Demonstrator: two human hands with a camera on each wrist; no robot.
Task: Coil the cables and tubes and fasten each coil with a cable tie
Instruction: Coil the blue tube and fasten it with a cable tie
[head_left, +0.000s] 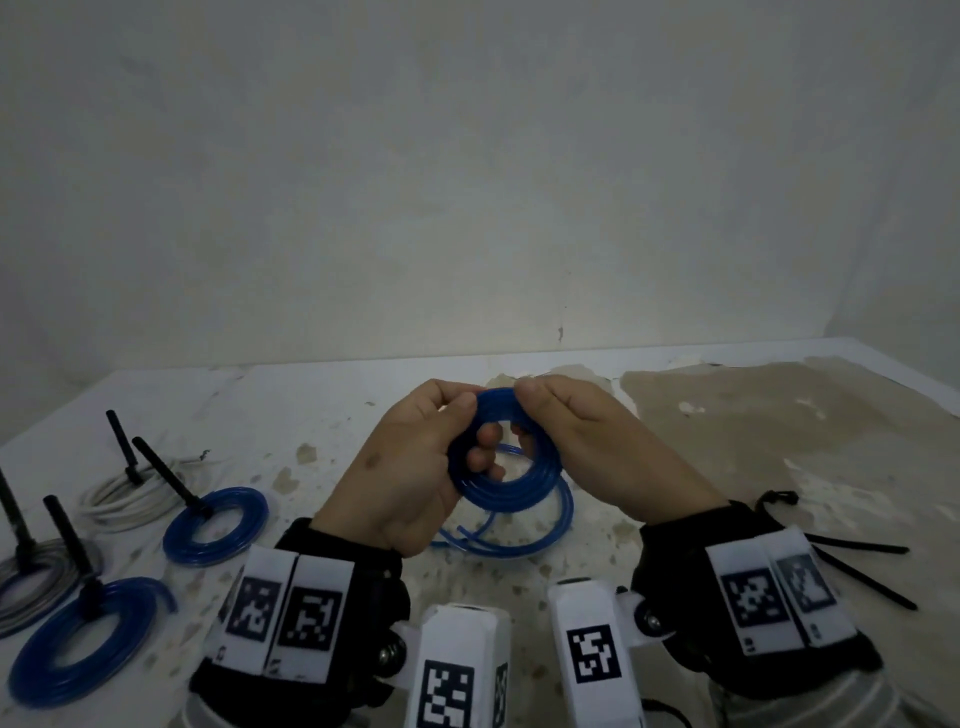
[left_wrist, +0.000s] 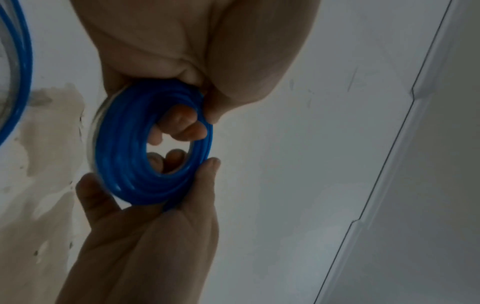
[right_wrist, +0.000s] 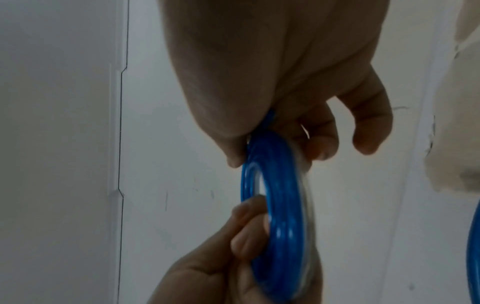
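Observation:
A blue tube coil (head_left: 511, 493) is held upright above the table (head_left: 737, 447), between both hands. My left hand (head_left: 465, 415) grips its left side, thumb on top and fingers curled through the hole. My right hand (head_left: 535, 402) pinches the top right of the coil. In the left wrist view the blue tube coil (left_wrist: 116, 144) has fingertips showing through its hole. The right wrist view shows the blue tube coil (right_wrist: 283, 205) edge-on. The tube's loose tail (head_left: 524, 540) trails onto the table under the hands.
At the left lie tied coils with black ties standing up: a white cable coil (head_left: 127, 496), a blue coil (head_left: 215, 525), a grey coil (head_left: 36, 584) and another blue coil (head_left: 83, 642). Loose black cable ties (head_left: 862, 550) lie at the right. A wall stands behind the table.

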